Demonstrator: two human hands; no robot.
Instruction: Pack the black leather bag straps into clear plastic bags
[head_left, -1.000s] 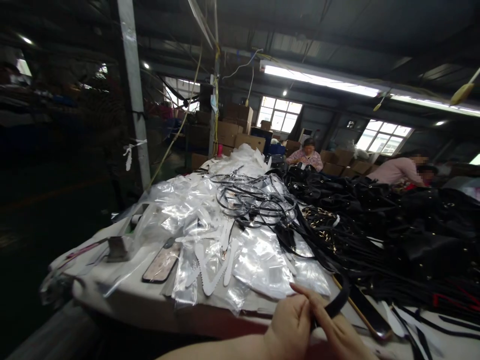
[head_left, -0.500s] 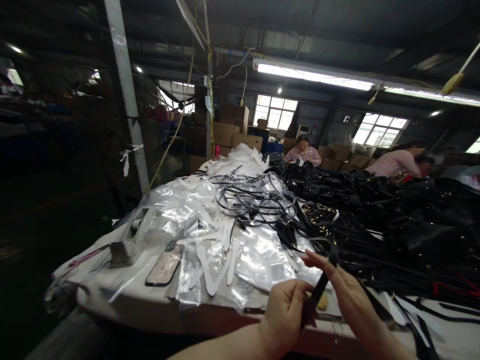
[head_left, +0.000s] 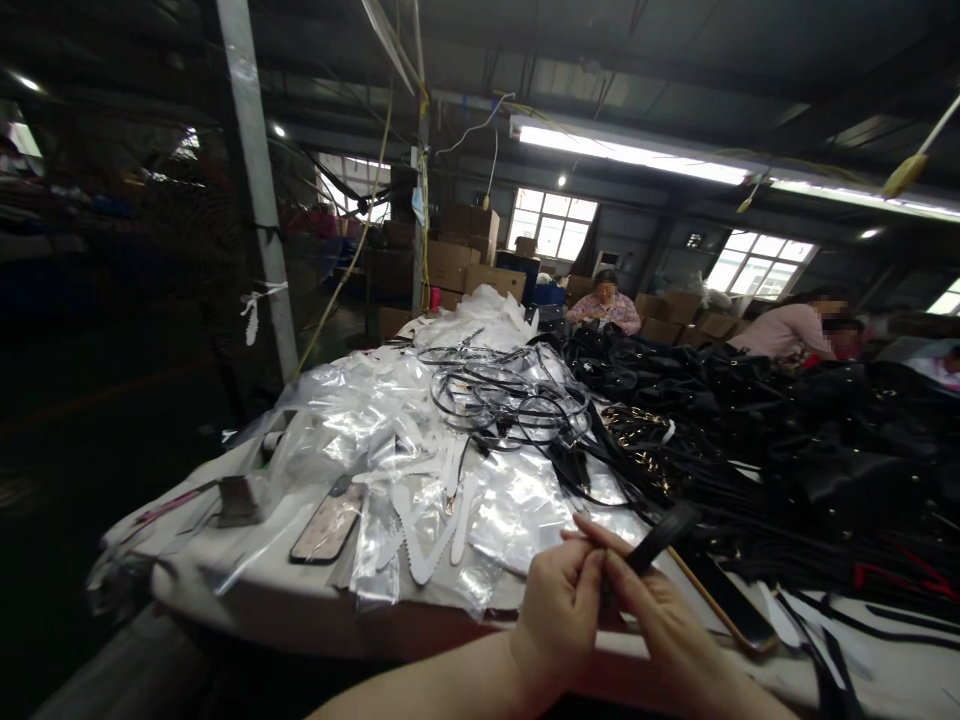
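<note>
Low at the front of the table, my left hand is closed, with thumb and forefinger pinched together on a black strap. My right hand meets it from the right, its fingers closed over the same strap. A folded end of the strap sticks out above the right hand towards the upper right. The part inside my hands is hidden. Just left of my hands lie clear plastic bags. A dark flat object with a gold edge, like a phone, rests right of them.
A phone and white serrated strips lie at the left front. Coiled black straps cover the middle. Black bags are heaped at the right. Two people sit or lean beyond, one in a patterned shirt.
My right hand has moved left and closed in against the left hand over the strap. The strap's free end now tilts more to the right, and the dark gold-edged object has come into view.
</note>
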